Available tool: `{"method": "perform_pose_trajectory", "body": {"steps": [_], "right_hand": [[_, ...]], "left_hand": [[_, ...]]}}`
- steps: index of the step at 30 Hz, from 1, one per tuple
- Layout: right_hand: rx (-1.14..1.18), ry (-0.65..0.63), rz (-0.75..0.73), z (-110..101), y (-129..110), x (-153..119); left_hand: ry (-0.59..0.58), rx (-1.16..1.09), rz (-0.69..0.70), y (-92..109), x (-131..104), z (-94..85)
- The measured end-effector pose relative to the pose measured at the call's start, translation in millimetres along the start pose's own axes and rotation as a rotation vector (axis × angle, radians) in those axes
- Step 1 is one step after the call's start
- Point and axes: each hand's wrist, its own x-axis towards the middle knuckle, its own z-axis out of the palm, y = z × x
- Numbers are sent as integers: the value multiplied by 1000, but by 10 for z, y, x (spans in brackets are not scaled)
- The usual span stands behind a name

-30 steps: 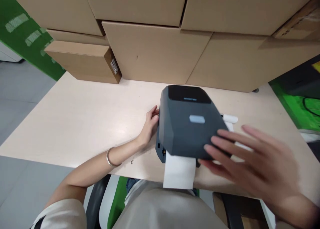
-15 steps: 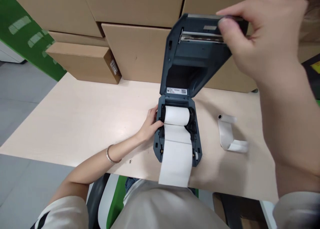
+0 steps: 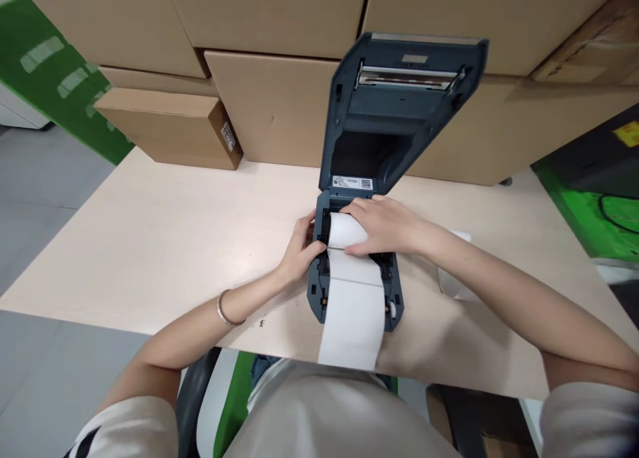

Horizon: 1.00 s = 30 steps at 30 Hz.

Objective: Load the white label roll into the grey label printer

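A dark blue-grey label printer (image 3: 314,298) stands on the table with its lid (image 3: 399,105) tilted up and back. Inside sits a white label roll (image 3: 344,230), its strip of labels (image 3: 353,325) running toward me past the printer's front and over the table edge. My left hand (image 3: 301,250) grips the printer's left side wall, thumb on the rim and fingers outside. Over the right part of the roll lies my right hand (image 3: 382,224), fingers at its far side and thumb at its near side, closed around it. The roll's right end is hidden beneath this hand.
Large cardboard boxes (image 3: 279,105) wall off the back of the table (image 3: 174,245). A flat carton (image 3: 160,125) stands at the back left. Partly behind my right forearm lies a smaller paper roll (image 3: 454,285) with its end unrolled.
My right hand has let go of the raised lid and come down onto the label roll. The lid stays up without support from a hand. My left hand has kept its place.
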Motion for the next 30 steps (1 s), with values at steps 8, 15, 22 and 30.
{"method": "perform_pose_trajectory", "body": {"steps": [8, 15, 22, 30], "right_hand": [[-33, 59, 64, -162, -150, -158], [28, 479, 145, -501, 223, -889], [46, 180, 311, 42, 964, -767], [79, 152, 361, 405, 1228, -728]], "left_hand": [[-2, -24, -19, 30, 4, 11], [-14, -60, -8, 44, -1, 7], [-31, -36, 12, 92, -15, 14], [-33, -55, 14, 79, 2, 12]]}}
